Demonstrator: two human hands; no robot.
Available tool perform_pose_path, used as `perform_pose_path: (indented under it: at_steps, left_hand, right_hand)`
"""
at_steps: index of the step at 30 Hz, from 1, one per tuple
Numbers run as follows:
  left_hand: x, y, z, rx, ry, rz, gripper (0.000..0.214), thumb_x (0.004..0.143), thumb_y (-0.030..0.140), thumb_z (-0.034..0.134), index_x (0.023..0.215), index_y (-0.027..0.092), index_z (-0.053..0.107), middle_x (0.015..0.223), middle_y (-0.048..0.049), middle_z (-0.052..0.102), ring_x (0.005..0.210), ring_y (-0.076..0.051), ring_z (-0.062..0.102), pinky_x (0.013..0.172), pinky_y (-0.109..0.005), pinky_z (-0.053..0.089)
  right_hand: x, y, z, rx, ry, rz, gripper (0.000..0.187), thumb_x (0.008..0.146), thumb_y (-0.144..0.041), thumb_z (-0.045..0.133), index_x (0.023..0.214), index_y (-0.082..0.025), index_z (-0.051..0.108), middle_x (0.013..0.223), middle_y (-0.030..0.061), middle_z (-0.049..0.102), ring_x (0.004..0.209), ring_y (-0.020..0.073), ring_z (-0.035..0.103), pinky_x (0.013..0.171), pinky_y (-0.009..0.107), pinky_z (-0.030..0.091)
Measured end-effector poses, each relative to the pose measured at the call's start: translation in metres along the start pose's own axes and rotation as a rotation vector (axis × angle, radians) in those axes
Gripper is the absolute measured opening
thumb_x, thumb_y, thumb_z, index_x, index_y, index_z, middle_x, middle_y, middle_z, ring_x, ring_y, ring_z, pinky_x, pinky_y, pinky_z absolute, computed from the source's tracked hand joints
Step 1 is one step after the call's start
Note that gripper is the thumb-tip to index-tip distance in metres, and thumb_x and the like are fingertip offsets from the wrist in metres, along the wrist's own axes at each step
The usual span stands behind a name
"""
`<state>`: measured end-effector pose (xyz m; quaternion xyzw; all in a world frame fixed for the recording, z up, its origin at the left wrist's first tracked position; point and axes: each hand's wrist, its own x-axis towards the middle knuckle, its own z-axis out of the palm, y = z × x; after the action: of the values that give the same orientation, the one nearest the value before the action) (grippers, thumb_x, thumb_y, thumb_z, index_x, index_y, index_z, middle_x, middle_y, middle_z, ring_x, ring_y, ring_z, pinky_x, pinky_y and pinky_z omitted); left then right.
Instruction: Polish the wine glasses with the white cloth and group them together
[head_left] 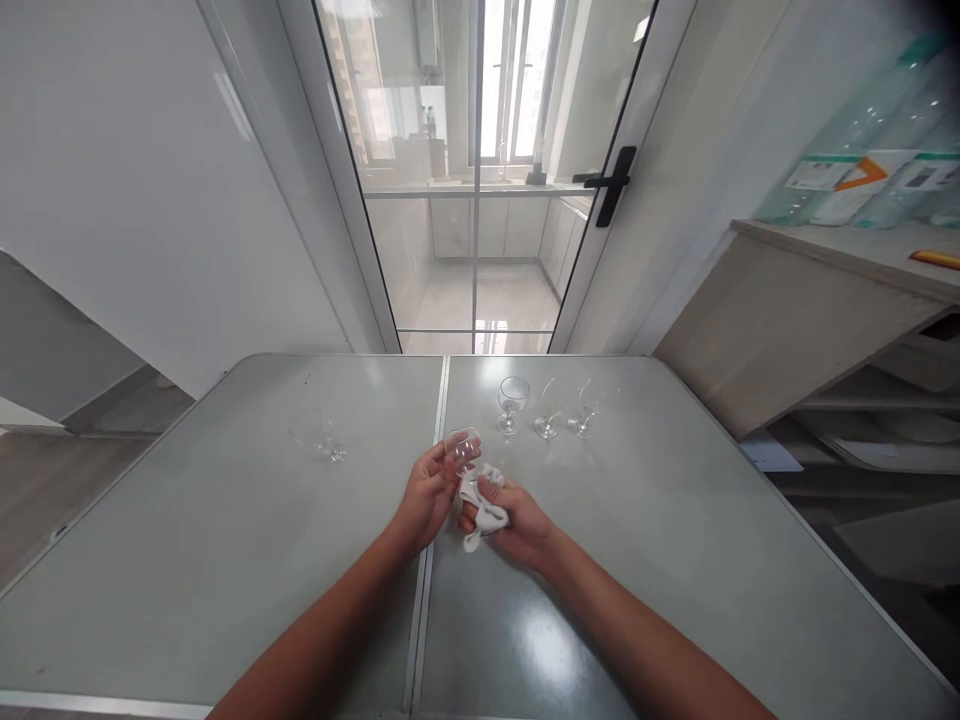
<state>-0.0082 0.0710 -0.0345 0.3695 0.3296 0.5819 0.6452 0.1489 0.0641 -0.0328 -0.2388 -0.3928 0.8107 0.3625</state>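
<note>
Near the table's middle seam, my left hand point(429, 492) is closed around the bowl of a clear stemmed glass point(463, 447), which tilts with its rim away from me. My right hand point(523, 520) grips a white cloth point(487, 508) bunched against the lower end of that glass; the cloth and fingers hide the stem and foot. Just beyond my hands, a clear goblet point(514, 398) stands upright on the table. To its right are two more stemmed glasses, one point(546, 428) beside the other point(581, 426), their bowls hard to make out.
A grey folding table point(360, 600) with a metal edge lies under my hands. At the left, another clear glass point(330, 450) appears to lie on its side. A glass door point(475, 194) stands behind the table. On the right, a shelf point(847, 250) holds several plastic bottles point(862, 175).
</note>
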Motion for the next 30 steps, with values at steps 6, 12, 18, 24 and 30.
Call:
perform_pose_path:
  at_steps: [6, 12, 18, 24, 30]
  left_hand:
    - [0.000, -0.002, 0.000, 0.122, 0.060, 0.075, 0.062, 0.081, 0.043, 0.083, 0.133, 0.016, 0.063, 0.137, -0.0194, 0.066, 0.126, -0.032, 0.063, 0.107, -0.044, 0.049]
    - [-0.001, -0.004, 0.001, 0.166, 0.091, 0.156, 0.062, 0.078, 0.039, 0.086, 0.132, 0.020, 0.062, 0.140, -0.0173, 0.063, 0.126, -0.031, 0.064, 0.108, -0.045, 0.049]
    - [0.004, 0.003, -0.012, 0.020, -0.126, -0.010, 0.066, 0.075, 0.039, 0.089, 0.131, 0.016, 0.064, 0.134, -0.0204, 0.066, 0.119, -0.033, 0.067, 0.108, -0.048, 0.049]
    - [0.001, 0.007, -0.014, 0.132, -0.181, 0.068, 0.069, 0.078, 0.041, 0.086, 0.137, 0.019, 0.057, 0.139, -0.0221, 0.062, 0.115, -0.033, 0.069, 0.102, -0.049, 0.054]
    - [-0.003, 0.008, -0.008, 0.226, -0.173, 0.246, 0.067, 0.078, 0.042, 0.086, 0.134, 0.022, 0.055, 0.135, -0.0187, 0.063, 0.115, -0.033, 0.069, 0.100, -0.049, 0.057]
  right_hand:
    - [0.002, -0.001, -0.010, -0.400, 0.153, -0.137, 0.038, 0.091, -0.056, 0.065, 0.083, -0.020, 0.057, 0.071, 0.0022, 0.055, 0.063, 0.0174, 0.049, 0.062, 0.031, 0.043]
    - [-0.001, -0.008, -0.016, -0.852, 0.329, -0.297, 0.030, 0.091, -0.048, 0.064, 0.079, -0.021, 0.056, 0.072, 0.0022, 0.056, 0.065, 0.0178, 0.049, 0.064, 0.030, 0.041]
    - [-0.006, -0.024, -0.024, -0.072, -0.152, 0.145, 0.046, 0.086, -0.061, 0.073, 0.085, -0.017, 0.060, 0.068, -0.0004, 0.054, 0.055, 0.0141, 0.050, 0.062, 0.032, 0.047]
    - [-0.005, -0.019, -0.023, -0.293, 0.022, 0.005, 0.045, 0.088, -0.058, 0.074, 0.082, -0.013, 0.067, 0.068, 0.0039, 0.064, 0.057, 0.0156, 0.057, 0.056, 0.028, 0.044]
    - [0.002, -0.013, -0.024, -0.229, 0.447, -0.242, 0.045, 0.084, -0.060, 0.076, 0.087, -0.015, 0.070, 0.074, 0.0051, 0.069, 0.063, 0.0172, 0.061, 0.060, 0.028, 0.049]
